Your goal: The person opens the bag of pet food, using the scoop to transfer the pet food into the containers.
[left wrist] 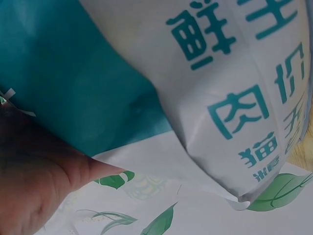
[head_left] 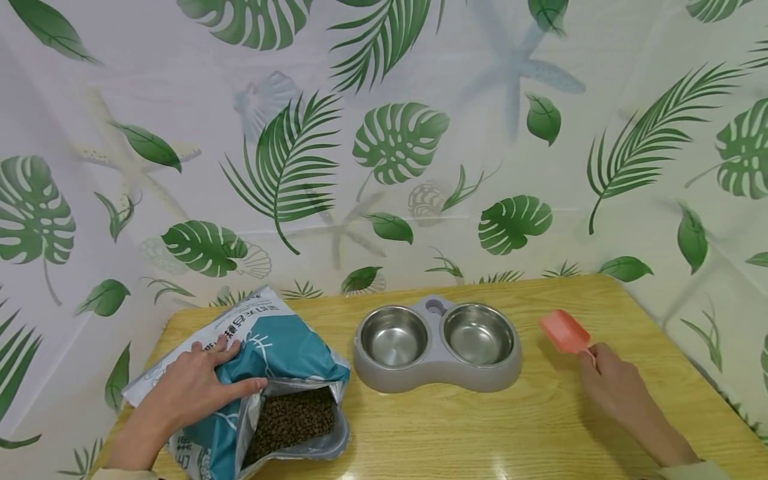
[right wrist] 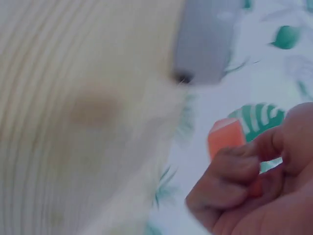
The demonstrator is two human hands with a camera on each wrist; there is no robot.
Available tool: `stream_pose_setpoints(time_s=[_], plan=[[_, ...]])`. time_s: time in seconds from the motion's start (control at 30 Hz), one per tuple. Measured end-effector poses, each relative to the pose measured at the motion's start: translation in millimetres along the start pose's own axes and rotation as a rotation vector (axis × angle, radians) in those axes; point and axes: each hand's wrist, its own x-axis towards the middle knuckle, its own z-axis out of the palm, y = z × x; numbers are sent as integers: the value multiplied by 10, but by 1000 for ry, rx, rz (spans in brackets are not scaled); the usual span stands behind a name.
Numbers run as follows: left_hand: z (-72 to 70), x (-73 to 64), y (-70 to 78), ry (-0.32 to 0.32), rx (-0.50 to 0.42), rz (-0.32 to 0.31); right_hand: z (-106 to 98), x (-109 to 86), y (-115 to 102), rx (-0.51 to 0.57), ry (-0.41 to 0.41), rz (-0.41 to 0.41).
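Note:
A teal and white bag of kibble (head_left: 282,340) leans at the left of the table, its mouth facing me. Brown kibble (head_left: 294,420) shows inside. My left hand (head_left: 195,387) lies across the bag with fingers spread and the thumb along the mouth's edge. In the left wrist view the bag (left wrist: 112,98) covers most of that hand's fingers. A coral-pink scoop (head_left: 564,331) is pinched by its handle in my right hand (head_left: 618,390), above the table's right side; its bowl looks bare. The right wrist view shows fingers curled round the scoop (right wrist: 226,137).
A grey double feeder (head_left: 435,370) with two steel bowls (head_left: 395,340) stands between the bag and the scoop. Both bowls show bare metal. The wooden table (head_left: 468,433) reaches back to a leaf-printed cloth (head_left: 420,227), which also hangs at the sides.

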Motion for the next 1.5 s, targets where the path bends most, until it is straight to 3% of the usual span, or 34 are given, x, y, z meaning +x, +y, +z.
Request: stream_pose_setpoints(time_s=[0.1, 0.2, 0.3, 0.47, 0.63, 0.77, 1.07, 1.2, 1.33, 1.43, 1.5], plan=[[2, -3, 7, 0, -2, 5, 24, -97, -234, 182, 3, -63], [4, 0, 16, 3, -2, 11, 52, -212, -513, 429, -89, -107], [8, 3, 26, 4, -3, 15, 91, -311, -765, 616, -264, -168], [8, -5, 30, 2, 2, 8, 262, -418, -1138, 722, -552, -346], [12, -7, 14, 6, 8, 4, 527, -512, -1538, 712, -676, -441], [24, -3, 18, 3, 17, 0, 762, -586, -1839, 684, -762, -419], [24, -9, 49, -11, 38, -22, 1380, -629, -2307, 565, -738, -440], [27, -11, 59, -22, 27, -24, 1750, -519, -2187, 520, -755, -487], [31, -9, 66, -25, 34, -25, 2253, -323, -1878, 530, -809, -496], [31, -11, 68, -28, 35, -33, 2279, -308, -1859, 544, -828, -452], [31, -12, 67, -33, 33, -40, 2095, -377, -1958, 519, -787, -431]])
